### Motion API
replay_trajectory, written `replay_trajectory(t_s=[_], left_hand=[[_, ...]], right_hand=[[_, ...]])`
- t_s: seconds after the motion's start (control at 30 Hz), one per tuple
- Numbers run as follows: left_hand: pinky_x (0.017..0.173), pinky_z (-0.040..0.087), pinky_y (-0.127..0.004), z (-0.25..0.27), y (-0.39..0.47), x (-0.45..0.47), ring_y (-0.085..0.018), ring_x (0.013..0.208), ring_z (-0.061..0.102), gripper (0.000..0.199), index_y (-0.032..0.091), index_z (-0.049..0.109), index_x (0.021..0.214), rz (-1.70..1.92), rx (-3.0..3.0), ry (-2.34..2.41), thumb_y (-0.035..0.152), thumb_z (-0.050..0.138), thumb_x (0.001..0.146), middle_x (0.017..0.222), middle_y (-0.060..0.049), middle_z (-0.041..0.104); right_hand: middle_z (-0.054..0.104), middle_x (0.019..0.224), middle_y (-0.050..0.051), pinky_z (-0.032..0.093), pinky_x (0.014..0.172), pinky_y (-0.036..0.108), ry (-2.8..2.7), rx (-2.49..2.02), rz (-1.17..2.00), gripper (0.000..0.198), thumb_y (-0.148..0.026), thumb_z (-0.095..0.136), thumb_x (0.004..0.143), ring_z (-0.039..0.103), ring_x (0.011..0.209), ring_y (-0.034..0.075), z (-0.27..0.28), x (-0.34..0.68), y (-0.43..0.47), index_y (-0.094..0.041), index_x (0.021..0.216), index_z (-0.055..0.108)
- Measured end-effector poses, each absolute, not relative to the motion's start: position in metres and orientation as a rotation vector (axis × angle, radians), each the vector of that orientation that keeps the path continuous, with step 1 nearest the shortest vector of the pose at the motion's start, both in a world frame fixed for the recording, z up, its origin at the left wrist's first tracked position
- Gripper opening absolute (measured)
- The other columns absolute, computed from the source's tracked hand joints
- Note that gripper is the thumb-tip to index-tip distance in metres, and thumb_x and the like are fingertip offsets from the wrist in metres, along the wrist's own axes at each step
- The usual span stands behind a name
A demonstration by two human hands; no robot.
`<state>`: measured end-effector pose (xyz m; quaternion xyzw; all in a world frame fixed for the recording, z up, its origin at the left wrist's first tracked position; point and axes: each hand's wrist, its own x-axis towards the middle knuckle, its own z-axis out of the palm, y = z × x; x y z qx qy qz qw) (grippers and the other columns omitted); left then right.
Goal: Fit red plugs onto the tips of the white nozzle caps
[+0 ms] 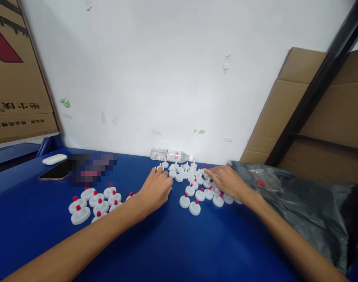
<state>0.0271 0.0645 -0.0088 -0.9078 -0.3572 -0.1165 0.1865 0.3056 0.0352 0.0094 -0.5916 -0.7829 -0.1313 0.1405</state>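
Several round white caps with narrow spouts lie on the blue table, some bare and some with red tips. My left hand (pixel 158 185) is closed, its curled fingers at a bare-spouted white cap (pixel 160 167) at the left end of the middle group. Its fingertips are partly hidden. At the right side of that group, my right hand (pixel 225 180) pinches at the red tip (pixel 205 168) of another white cap. More red-tipped caps (pixel 194 208) stand in front of the group, and some lie partly under my right hand. A separate cluster of red-tipped caps (pixel 80 215) stands left of my left forearm.
A clear bottle (pixel 170 155) lies against the white wall. A phone (pixel 54 171) and a white oval case (pixel 55 159) rest at the left. Grey plastic sheeting (pixel 302 211) with a clear bag of red pieces (pixel 267 180) covers the right. Cardboard (pixel 284 105) stands behind it.
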Motion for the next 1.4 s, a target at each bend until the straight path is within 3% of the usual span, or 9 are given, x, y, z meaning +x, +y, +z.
replay_trajectory(t_s=[0.27,0.4,0.5,0.73,0.9,1.03,1.17,1.4], left_hand=[[0.077,0.041,-0.041,-0.005,0.064,0.028,-0.030,0.093,0.056,0.018,0.015,0.066,0.081,-0.362,-2.589,-1.009,0.016,0.052,0.091,0.088,-0.013,0.068],[0.077,0.041,-0.039,0.002,0.061,0.029,-0.027,0.090,0.057,0.017,0.014,0.064,0.088,-0.475,-2.594,-1.011,0.015,0.047,0.092,0.088,-0.013,0.067],[0.077,0.040,-0.037,0.004,0.060,0.031,-0.024,0.083,0.057,0.014,0.015,0.062,0.088,-0.530,-2.620,-1.022,0.014,0.048,0.092,0.086,-0.010,0.066],[0.078,0.037,-0.036,0.002,0.060,0.033,-0.023,0.092,0.054,0.019,0.017,0.064,0.093,-0.596,-2.621,-0.955,0.018,0.046,0.098,0.095,-0.008,0.066],[0.078,0.037,-0.036,0.004,0.060,0.033,-0.022,0.090,0.053,0.017,0.018,0.064,0.101,-0.703,-2.620,-0.930,0.021,0.047,0.100,0.093,-0.005,0.065],[0.083,0.037,-0.036,0.004,0.059,0.034,-0.022,0.096,0.054,0.016,0.018,0.064,0.107,-0.839,-2.664,-0.838,0.021,0.050,0.099,0.097,-0.006,0.067],[0.087,0.036,-0.038,0.002,0.059,0.034,-0.022,0.098,0.054,0.018,0.018,0.063,0.112,-0.886,-2.695,-0.697,0.022,0.051,0.099,0.099,-0.006,0.069],[0.088,0.034,-0.038,0.002,0.051,0.039,-0.020,0.093,0.054,0.018,0.020,0.066,0.104,-0.956,-2.730,-0.454,0.021,0.049,0.100,0.093,-0.004,0.070]], right_hand=[[0.075,0.088,0.008,0.046,0.078,0.033,-2.214,-1.663,-0.386,0.042,-0.043,0.039,0.101,0.068,0.085,0.025,0.018,0.310,0.032,-0.020,0.100,0.074],[0.075,0.083,0.007,0.048,0.076,0.036,-2.254,-1.643,-0.337,0.032,-0.046,0.054,0.094,0.067,0.085,0.026,0.018,0.310,0.033,-0.023,0.090,0.076],[0.074,0.077,0.006,0.048,0.074,0.035,-2.325,-1.634,-0.312,0.023,-0.039,0.060,0.092,0.067,0.081,0.026,0.015,0.311,0.036,-0.023,0.086,0.075],[0.071,0.089,0.005,0.047,0.066,0.032,-2.098,-1.595,-0.303,0.020,-0.035,0.042,0.101,0.066,0.072,0.021,0.023,0.308,0.029,-0.022,0.099,0.056],[0.069,0.107,0.008,0.051,0.076,0.033,-2.165,-1.381,-0.206,0.011,-0.033,0.048,0.099,0.067,0.091,0.022,0.021,0.293,0.023,-0.023,0.101,0.052],[0.068,0.103,0.007,0.051,0.082,0.035,-2.298,-1.215,-0.272,0.013,-0.033,0.056,0.096,0.064,0.096,0.023,0.016,0.276,0.018,-0.024,0.106,0.058],[0.068,0.098,0.006,0.050,0.075,0.031,-2.331,-1.123,-0.281,0.020,-0.038,0.058,0.095,0.064,0.088,0.020,0.014,0.264,0.011,-0.023,0.108,0.057],[0.066,0.093,0.005,0.048,0.069,0.028,-2.327,-1.034,-0.253,0.025,-0.043,0.061,0.092,0.063,0.079,0.018,0.010,0.260,0.009,-0.022,0.103,0.054]])
